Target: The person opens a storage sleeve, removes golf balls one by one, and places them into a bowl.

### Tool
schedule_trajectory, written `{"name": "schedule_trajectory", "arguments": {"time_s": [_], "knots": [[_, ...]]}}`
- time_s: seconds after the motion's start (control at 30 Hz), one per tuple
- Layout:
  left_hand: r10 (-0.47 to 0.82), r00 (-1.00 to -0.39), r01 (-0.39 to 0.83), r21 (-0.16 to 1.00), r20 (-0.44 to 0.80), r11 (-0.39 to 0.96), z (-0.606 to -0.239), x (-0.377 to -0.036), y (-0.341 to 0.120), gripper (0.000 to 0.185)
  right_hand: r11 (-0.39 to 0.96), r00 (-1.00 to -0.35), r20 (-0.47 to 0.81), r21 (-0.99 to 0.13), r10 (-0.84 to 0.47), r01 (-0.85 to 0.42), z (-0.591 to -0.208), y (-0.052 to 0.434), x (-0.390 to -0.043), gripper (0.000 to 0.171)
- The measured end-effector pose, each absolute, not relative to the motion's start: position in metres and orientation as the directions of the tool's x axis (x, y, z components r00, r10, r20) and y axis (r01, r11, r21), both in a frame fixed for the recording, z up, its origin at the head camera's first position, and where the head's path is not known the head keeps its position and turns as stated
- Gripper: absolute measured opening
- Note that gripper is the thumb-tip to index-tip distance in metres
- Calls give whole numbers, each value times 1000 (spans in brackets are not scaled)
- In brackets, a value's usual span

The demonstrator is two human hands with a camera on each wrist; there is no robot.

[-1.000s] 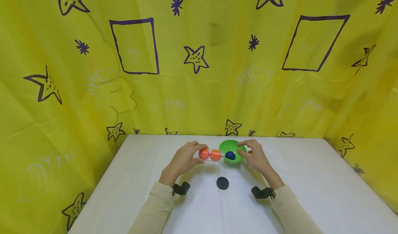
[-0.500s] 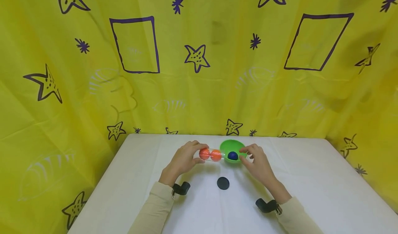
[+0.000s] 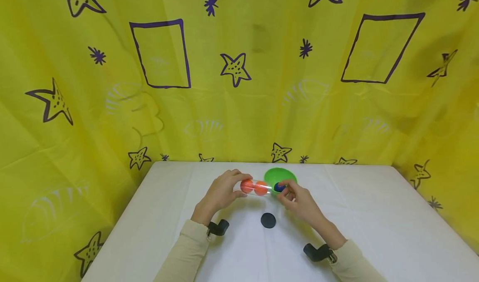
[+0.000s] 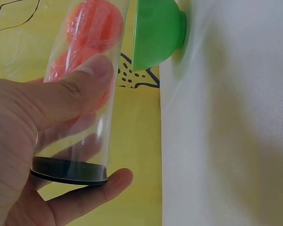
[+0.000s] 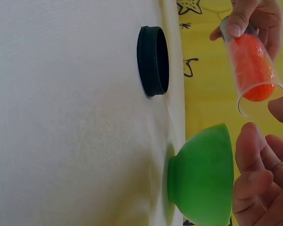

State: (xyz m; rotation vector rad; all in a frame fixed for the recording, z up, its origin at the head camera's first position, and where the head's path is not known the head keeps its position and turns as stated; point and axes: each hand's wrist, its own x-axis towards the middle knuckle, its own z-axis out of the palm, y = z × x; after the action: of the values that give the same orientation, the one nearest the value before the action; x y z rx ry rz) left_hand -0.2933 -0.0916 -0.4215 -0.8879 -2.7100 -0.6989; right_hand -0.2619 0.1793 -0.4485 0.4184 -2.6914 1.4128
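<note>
My left hand [image 3: 220,192] wraps the clear tube [image 3: 256,187], two orange balls [image 3: 253,186] inside; right hand [image 3: 297,201] pinches the blue ball [image 3: 278,186] at the green bowl's [image 3: 280,175] near rim. A loose pinch could drop it, missing the tube's mouth.

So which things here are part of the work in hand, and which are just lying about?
In use: clear tube with two orange balls, held by left hand; blue ball pinched by right hand; green bowl.
Lying about: black cap; white table; yellow curtain.
</note>
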Motion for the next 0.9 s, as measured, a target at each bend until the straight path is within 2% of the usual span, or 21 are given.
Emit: {"name": "schedule_trajectory", "arguments": {"time_s": [0.33, 0.9], "knots": [[519, -783, 619, 359, 341, 699, -423, -291, -89, 48, 456, -939, 186, -836, -290, -306, -456, 176, -262, 41], [532, -767, 640, 368, 360, 674, -425, -293, -88, 51, 463, -941, 197, -830, -277, -310, -455, 178, -261, 43]]}}
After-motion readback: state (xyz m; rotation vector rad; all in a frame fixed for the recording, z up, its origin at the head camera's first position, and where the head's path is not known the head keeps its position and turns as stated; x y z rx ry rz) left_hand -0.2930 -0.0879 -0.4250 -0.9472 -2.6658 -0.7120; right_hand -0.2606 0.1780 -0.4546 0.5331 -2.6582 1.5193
